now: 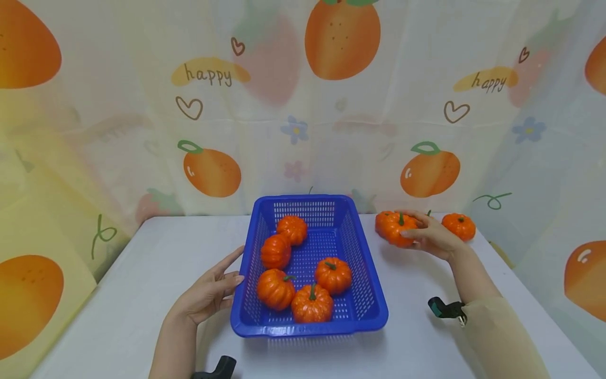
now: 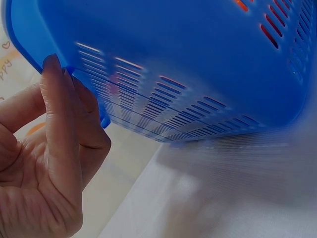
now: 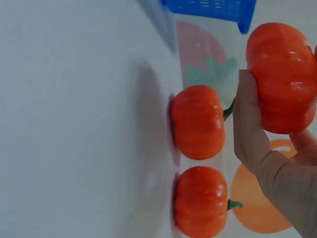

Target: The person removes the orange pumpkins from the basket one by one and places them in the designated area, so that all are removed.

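Note:
A blue plastic basket stands mid-table with several small orange pumpkins inside, most with green stems. My left hand holds the basket's left rim, thumb at the edge and other fingers just outside the wall; in the left wrist view the fingertips meet the rim. To the right of the basket, my right hand grips an orange pumpkin above the table, thumb on one side and fingers partly hidden behind it. Another pumpkin shows partly behind the held one.
Two pumpkins stand near the table's back edge in the right wrist view, a nearer pumpkin and another pumpkin. The white table ends at a fruit-printed curtain. A black wrist mount sits at my right sleeve.

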The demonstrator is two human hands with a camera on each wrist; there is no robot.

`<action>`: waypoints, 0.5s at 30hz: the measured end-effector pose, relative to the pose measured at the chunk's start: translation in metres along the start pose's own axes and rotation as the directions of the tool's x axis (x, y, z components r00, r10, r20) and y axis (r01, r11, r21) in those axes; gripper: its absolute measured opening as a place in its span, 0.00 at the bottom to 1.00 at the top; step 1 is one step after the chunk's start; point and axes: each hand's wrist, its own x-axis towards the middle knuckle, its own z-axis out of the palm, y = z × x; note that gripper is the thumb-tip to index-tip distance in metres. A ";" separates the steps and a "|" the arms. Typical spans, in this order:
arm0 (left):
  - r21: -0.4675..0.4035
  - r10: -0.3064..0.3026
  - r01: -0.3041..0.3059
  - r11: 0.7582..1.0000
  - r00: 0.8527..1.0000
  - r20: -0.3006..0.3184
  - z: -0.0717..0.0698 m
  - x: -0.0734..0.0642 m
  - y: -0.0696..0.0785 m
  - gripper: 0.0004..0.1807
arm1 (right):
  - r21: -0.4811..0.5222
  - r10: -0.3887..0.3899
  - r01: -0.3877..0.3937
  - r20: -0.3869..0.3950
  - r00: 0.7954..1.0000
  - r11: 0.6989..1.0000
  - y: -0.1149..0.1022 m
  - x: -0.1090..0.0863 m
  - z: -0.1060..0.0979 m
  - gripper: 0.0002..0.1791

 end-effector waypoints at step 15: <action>0.013 -0.004 0.004 1.000 1.000 -0.006 0.001 0.001 0.001 0.42 | -0.186 0.125 -0.119 0.023 0.992 0.975 0.030 0.001 -0.011 0.44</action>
